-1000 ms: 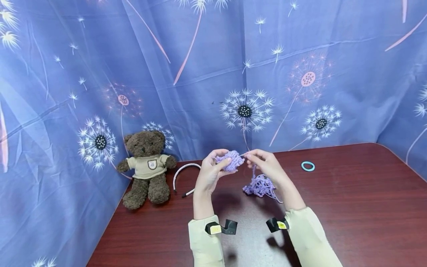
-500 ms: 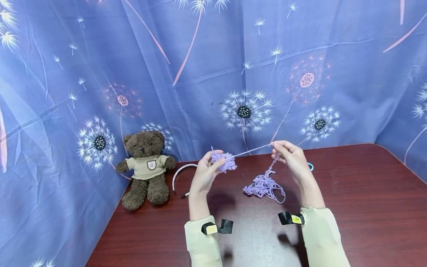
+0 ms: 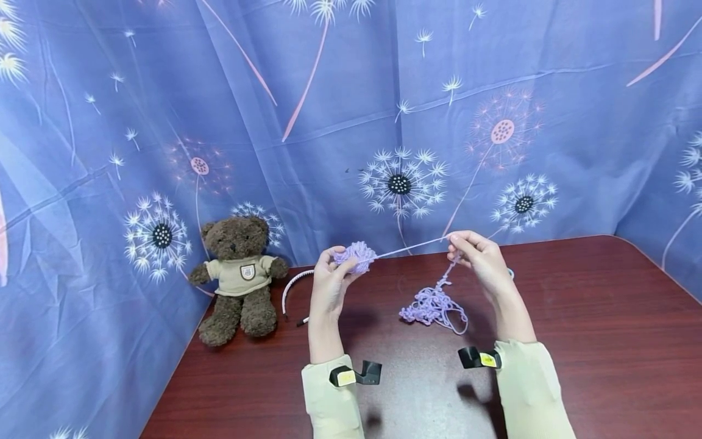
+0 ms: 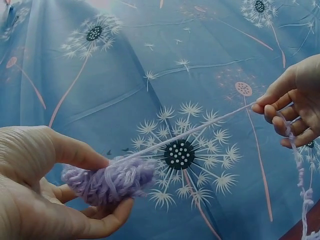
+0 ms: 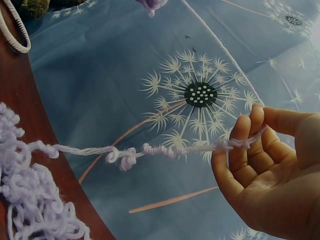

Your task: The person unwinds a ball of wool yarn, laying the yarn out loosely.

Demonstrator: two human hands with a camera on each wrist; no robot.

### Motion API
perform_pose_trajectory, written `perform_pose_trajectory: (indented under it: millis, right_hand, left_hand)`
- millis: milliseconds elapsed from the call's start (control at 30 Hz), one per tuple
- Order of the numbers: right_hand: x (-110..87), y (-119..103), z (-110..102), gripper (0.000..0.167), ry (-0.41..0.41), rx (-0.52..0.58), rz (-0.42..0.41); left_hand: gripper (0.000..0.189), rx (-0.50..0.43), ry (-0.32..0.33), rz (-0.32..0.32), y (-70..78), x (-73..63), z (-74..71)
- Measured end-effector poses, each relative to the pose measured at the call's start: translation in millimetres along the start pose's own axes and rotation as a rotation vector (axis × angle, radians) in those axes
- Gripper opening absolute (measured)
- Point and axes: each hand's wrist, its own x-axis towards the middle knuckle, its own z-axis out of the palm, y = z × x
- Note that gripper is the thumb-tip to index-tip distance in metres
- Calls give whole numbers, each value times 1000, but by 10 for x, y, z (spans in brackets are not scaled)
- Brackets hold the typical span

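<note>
A small wound ball of purple yarn (image 3: 359, 256) is gripped between the thumb and fingers of my left hand (image 3: 330, 285), above the table. From the ball a taut strand (image 4: 192, 131) runs up to my right hand (image 3: 482, 262), which pinches it between thumb and fingertips. Below the right fingers a kinked, twisted length of yarn (image 5: 135, 152) hangs down. It leads to a loose, tangled heap of purple yarn (image 3: 433, 306) lying on the table between the two forearms.
On the dark red table (image 3: 598, 317), a brown teddy bear (image 3: 236, 280) in a beige shirt sits at left. A white headband (image 3: 292, 288) lies beside it, partly behind the left hand. A light blue ring (image 3: 511, 274) is mostly hidden by the right hand. A blue dandelion curtain (image 3: 329, 122) hangs behind.
My right hand moved right and slightly up from the ball, drawing the strand taut, then held still. My left hand shifted slightly left, and the ball turned in its fingers.
</note>
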Motion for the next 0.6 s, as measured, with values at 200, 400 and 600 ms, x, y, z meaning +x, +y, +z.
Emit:
perform_pose_trajectory:
  millis: [200,400,600]
  right_hand:
    - [12,26,-32,17,14,2,-10]
    - [20,52,-111,17,31,19,-17]
    - [11,65,-239,16,89,91,-34]
  left_hand:
    - [37,-48,38,39,32,-8,2]
    - [42,-80,7,53,54,-21,-14]
    - [36,-44,-30,44,48,-12,-51]
